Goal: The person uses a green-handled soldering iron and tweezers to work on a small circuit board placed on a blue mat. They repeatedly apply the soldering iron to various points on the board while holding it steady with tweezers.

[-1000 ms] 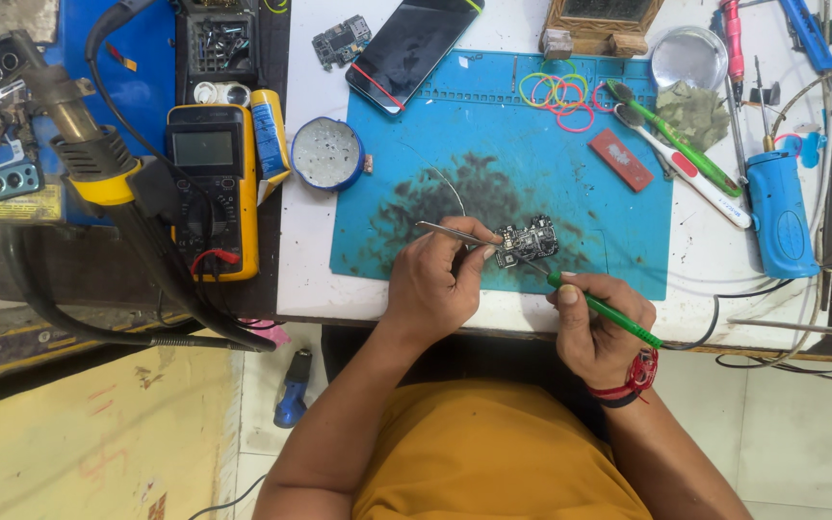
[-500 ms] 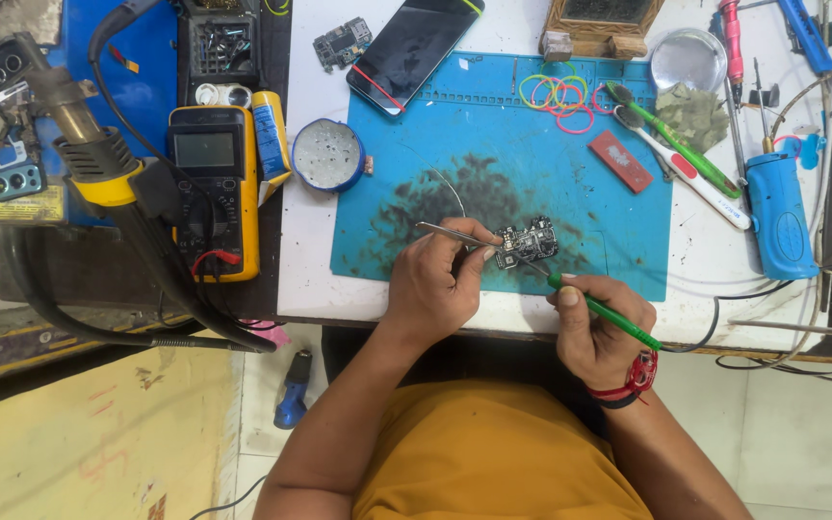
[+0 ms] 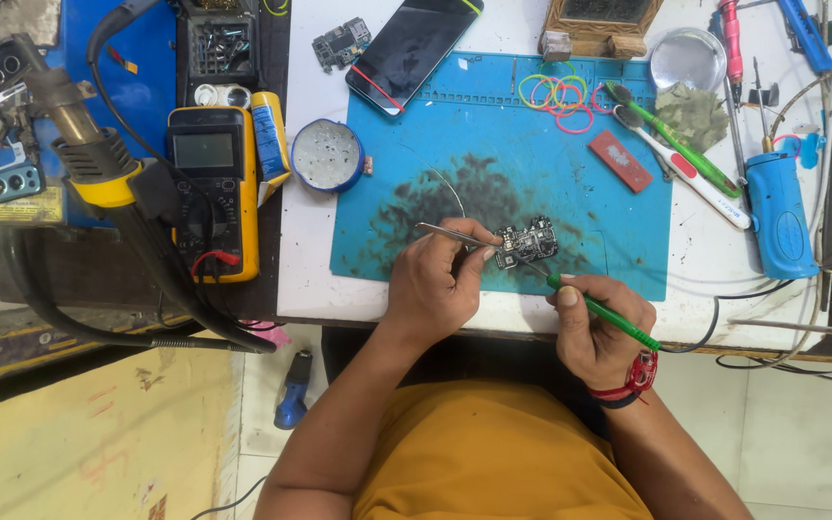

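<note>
While both hands work over a stained blue mat [image 3: 618, 221] on the white table [image 3: 310, 250], left hand [image 3: 440, 284] fingers pinch tweezers [image 3: 445, 231] and right hand [image 3: 594, 327] fingers grip a green tool [image 3: 601, 313] at a circuit board [image 3: 525, 243].

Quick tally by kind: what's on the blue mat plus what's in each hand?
Circuit board: 1
Tweezers, in left hand: 1
Green-handled tool, in right hand: 1
Red flat block: 1
Rubber band cluster: 1
Total: 5
</note>
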